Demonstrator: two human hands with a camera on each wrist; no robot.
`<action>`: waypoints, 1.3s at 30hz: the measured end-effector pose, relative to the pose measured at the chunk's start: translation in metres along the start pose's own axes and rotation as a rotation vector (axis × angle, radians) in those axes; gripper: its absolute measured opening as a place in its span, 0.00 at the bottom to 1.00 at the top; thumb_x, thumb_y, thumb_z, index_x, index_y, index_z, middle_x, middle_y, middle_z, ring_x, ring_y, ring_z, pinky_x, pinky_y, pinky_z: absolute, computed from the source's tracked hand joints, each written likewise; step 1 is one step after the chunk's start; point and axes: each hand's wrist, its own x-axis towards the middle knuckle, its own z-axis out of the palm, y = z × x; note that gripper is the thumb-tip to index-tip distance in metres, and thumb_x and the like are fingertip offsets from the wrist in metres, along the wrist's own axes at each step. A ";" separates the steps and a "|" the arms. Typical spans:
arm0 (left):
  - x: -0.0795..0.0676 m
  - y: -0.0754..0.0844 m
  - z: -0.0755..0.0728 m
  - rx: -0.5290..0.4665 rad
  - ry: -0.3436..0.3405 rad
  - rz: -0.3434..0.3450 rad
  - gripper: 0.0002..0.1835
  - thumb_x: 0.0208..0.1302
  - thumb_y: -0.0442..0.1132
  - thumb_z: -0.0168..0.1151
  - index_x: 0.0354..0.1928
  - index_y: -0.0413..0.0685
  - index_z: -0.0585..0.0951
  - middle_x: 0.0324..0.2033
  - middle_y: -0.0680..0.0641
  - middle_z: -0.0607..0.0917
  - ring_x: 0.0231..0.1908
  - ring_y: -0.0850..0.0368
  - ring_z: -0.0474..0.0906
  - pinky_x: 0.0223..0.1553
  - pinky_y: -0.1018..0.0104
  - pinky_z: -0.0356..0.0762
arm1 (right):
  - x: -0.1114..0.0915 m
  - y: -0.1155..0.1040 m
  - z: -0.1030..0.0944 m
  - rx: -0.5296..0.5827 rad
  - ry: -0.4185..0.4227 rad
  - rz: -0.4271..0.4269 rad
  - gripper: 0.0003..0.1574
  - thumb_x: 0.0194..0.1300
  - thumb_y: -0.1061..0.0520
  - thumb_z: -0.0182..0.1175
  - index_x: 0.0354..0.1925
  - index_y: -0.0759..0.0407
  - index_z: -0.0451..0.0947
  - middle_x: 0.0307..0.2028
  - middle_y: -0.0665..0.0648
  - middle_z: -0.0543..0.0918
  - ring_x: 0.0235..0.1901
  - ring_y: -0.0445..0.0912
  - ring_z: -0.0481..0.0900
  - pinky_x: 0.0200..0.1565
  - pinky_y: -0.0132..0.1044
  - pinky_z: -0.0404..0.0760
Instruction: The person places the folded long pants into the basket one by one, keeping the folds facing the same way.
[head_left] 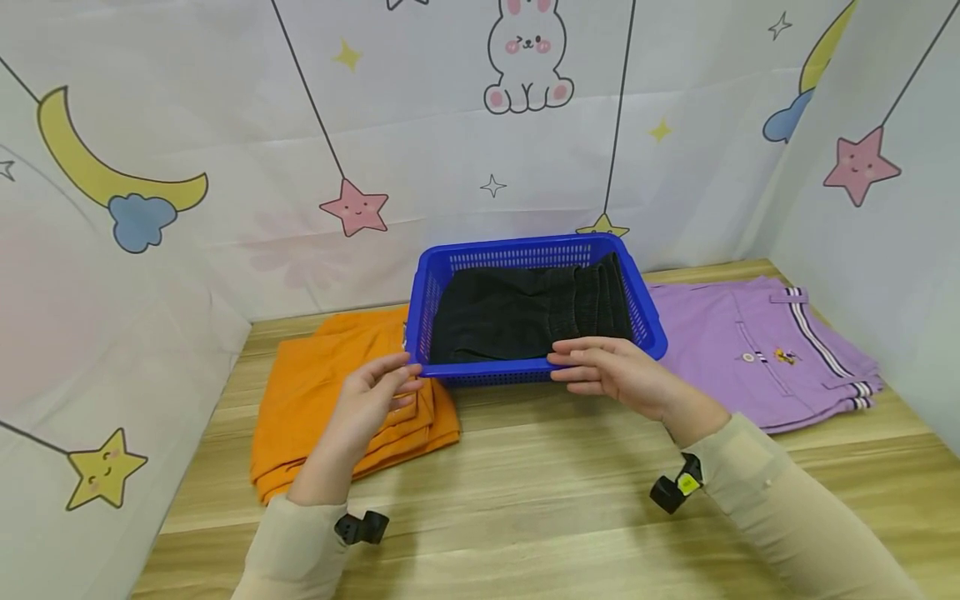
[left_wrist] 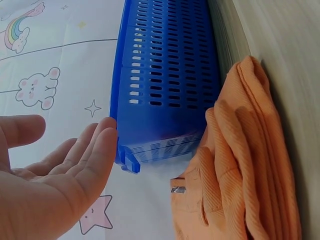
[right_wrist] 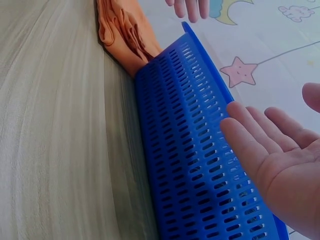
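Note:
A blue plastic basket (head_left: 491, 367) with slotted walls stands toward the back of the table. Folded black pants (head_left: 495, 312) with an elastic waistband lie inside it. At the basket's front left corner is my left hand (head_left: 371, 404), its fingertips by the rim. My right hand (head_left: 611, 371) has its fingers at the front rim, right of the middle. In both wrist views the fingers are extended, the thumbs stand apart, and neither hand grips anything. Folded orange pants (head_left: 322, 400) lie left of the basket, partly behind my left hand.
Folded purple shorts (head_left: 750, 350) with striped trim lie to the right of the basket. The wood-grain table (head_left: 525, 500) extends in front of it. A white printed cloth (head_left: 450, 150) hangs behind and along both sides.

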 end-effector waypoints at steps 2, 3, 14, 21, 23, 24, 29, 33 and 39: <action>0.000 -0.001 0.000 -0.001 0.007 -0.004 0.22 0.73 0.41 0.45 0.66 0.42 0.66 0.59 0.38 0.76 0.55 0.45 0.77 0.54 0.60 0.78 | 0.000 0.001 0.001 -0.001 -0.004 0.000 0.35 0.73 0.53 0.48 0.68 0.72 0.55 0.65 0.69 0.66 0.54 0.45 0.79 0.54 0.39 0.79; -0.001 -0.001 -0.001 -0.003 0.011 -0.007 0.22 0.73 0.41 0.46 0.66 0.42 0.66 0.59 0.38 0.76 0.55 0.46 0.77 0.54 0.60 0.78 | 0.000 0.001 0.002 0.001 -0.007 0.001 0.35 0.73 0.52 0.48 0.68 0.72 0.55 0.65 0.69 0.67 0.54 0.45 0.79 0.54 0.39 0.79; -0.002 -0.005 -0.003 -0.004 0.070 -0.036 0.22 0.73 0.42 0.46 0.66 0.43 0.67 0.59 0.39 0.76 0.54 0.45 0.77 0.49 0.66 0.80 | 0.001 0.003 0.004 0.022 -0.031 0.005 0.36 0.72 0.52 0.48 0.69 0.71 0.53 0.65 0.69 0.66 0.55 0.45 0.78 0.55 0.39 0.78; -0.003 -0.007 -0.006 -0.020 0.080 -0.030 0.23 0.73 0.42 0.46 0.65 0.41 0.67 0.59 0.38 0.76 0.55 0.43 0.77 0.51 0.61 0.79 | 0.001 0.005 0.004 0.031 -0.048 0.004 0.35 0.72 0.53 0.48 0.68 0.71 0.55 0.64 0.67 0.69 0.55 0.45 0.78 0.55 0.40 0.78; -0.004 -0.008 -0.006 -0.023 0.085 -0.031 0.23 0.73 0.42 0.46 0.65 0.41 0.67 0.58 0.38 0.76 0.55 0.42 0.76 0.51 0.61 0.79 | 0.000 0.006 0.004 0.028 -0.053 0.006 0.34 0.72 0.53 0.48 0.68 0.71 0.56 0.64 0.67 0.69 0.56 0.45 0.78 0.56 0.40 0.78; -0.004 -0.009 -0.006 -0.023 0.087 -0.034 0.23 0.72 0.42 0.47 0.65 0.41 0.67 0.58 0.38 0.76 0.55 0.42 0.76 0.51 0.61 0.79 | 0.000 0.006 0.005 0.025 -0.057 0.007 0.34 0.72 0.52 0.48 0.68 0.71 0.57 0.63 0.67 0.70 0.56 0.46 0.78 0.56 0.40 0.77; -0.006 -0.012 -0.007 -0.017 0.106 -0.048 0.23 0.72 0.43 0.47 0.65 0.41 0.66 0.59 0.38 0.75 0.56 0.43 0.76 0.52 0.60 0.79 | 0.000 0.009 0.007 0.020 -0.080 0.010 0.33 0.72 0.52 0.49 0.67 0.71 0.58 0.64 0.69 0.68 0.57 0.46 0.77 0.57 0.41 0.77; -0.006 -0.015 -0.008 -0.019 0.121 -0.058 0.24 0.73 0.42 0.45 0.66 0.40 0.64 0.60 0.38 0.74 0.56 0.44 0.76 0.54 0.57 0.78 | 0.000 0.010 0.008 0.018 -0.091 0.008 0.33 0.72 0.52 0.49 0.66 0.72 0.60 0.64 0.70 0.68 0.56 0.46 0.77 0.57 0.42 0.77; -0.006 -0.017 -0.009 -0.017 0.145 -0.074 0.24 0.73 0.42 0.45 0.66 0.41 0.64 0.60 0.39 0.74 0.55 0.46 0.76 0.53 0.59 0.79 | 0.000 0.012 0.011 0.010 -0.098 0.017 0.33 0.72 0.51 0.49 0.66 0.72 0.60 0.64 0.70 0.68 0.57 0.47 0.77 0.57 0.42 0.77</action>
